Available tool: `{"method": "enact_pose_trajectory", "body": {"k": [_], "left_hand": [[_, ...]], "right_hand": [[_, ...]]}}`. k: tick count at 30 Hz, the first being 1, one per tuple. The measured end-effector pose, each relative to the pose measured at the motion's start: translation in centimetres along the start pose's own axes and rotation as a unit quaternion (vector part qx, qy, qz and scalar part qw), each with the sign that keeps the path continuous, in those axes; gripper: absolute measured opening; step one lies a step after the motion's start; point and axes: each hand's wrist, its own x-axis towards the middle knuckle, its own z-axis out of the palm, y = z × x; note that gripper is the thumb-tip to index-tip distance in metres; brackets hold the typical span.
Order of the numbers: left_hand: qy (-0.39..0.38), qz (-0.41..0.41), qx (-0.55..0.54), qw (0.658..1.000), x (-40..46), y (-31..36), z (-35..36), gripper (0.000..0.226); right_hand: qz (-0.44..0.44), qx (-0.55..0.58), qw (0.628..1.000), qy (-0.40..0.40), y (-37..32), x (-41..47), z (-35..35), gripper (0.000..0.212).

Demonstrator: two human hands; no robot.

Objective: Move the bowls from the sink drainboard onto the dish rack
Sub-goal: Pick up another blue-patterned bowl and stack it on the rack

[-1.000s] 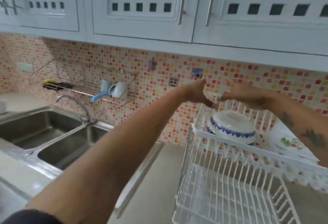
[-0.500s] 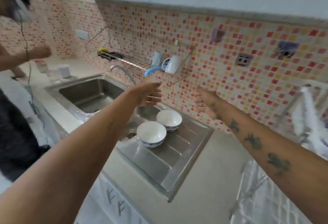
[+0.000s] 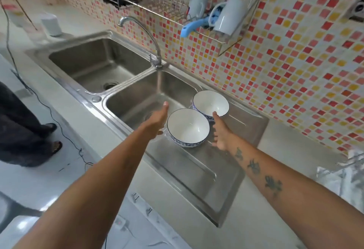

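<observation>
Both hands spread wide and empty, flanking the near bowl (image 3: 188, 127) — left hand (image 3: 157, 119) on its sink side, right hand (image 3: 220, 132) on the other, each just beside the rim. Tight spot behind: the far bowl (image 3: 210, 103) sits right against the near one, so there's no gap between them. Open steel on the drainboard (image 3: 197, 171) toward the viewer — plenty of room there. The faucet (image 3: 144, 35) arches well to the left, and the wall rack (image 3: 199, 17) hangs high above, clear of the bowls.

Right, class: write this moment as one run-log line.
stage: reaching | left hand: open, left of near bowl | right hand: open, right of it | far bowl: on drainboard
</observation>
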Motion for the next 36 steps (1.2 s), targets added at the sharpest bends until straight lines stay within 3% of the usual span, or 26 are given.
{"method": "enact_pose_trajectory", "body": {"k": [7, 14, 20, 23, 26, 32, 34, 36], "left_hand": [[0.006, 0.000, 0.009, 1.000, 3.9, -0.8, 3.0, 0.072], [-0.006, -0.007, 0.012, 1.000, 5.4, -1.3, 3.3, 0.058], [-0.006, -0.016, -0.017, 1.000, 7.4, -3.0, 3.3, 0.087], [-0.001, -0.033, -0.034, 0.999, 6.5, -3.1, 3.5, 0.077], [-0.009, -0.049, -0.053, 0.997, 5.4, -3.0, 3.6, 0.083], [-0.044, 0.048, -0.018, 0.998, -6.3, 2.6, 3.7, 0.053], [-0.066, 0.096, 0.011, 0.993, -10.2, 4.2, 3.8, 0.060], [-0.092, 0.129, 0.023, 0.987, -14.3, 6.4, 4.3, 0.071]], "right_hand": [[-0.005, 0.028, 1.000, 0.003, 1.0, 3.7, 1.1, 0.044], [0.036, 0.057, 0.998, -0.009, 0.8, 4.5, 2.0, 0.053], [0.045, 0.110, 0.992, -0.031, 1.2, 3.8, 2.2, 0.059], [0.045, 0.127, 0.990, -0.036, 1.3, 2.8, 1.7, 0.059], [0.030, 0.132, 0.990, -0.038, 1.0, 1.0, 1.0, 0.056], [-0.014, 0.141, 0.990, -0.026, -0.6, -5.6, -1.8, 0.068], [-0.042, 0.158, 0.986, -0.025, -0.9, -9.0, -3.5, 0.071], [-0.079, 0.175, 0.981, -0.021, -1.2, -12.8, -5.3, 0.060]]}}
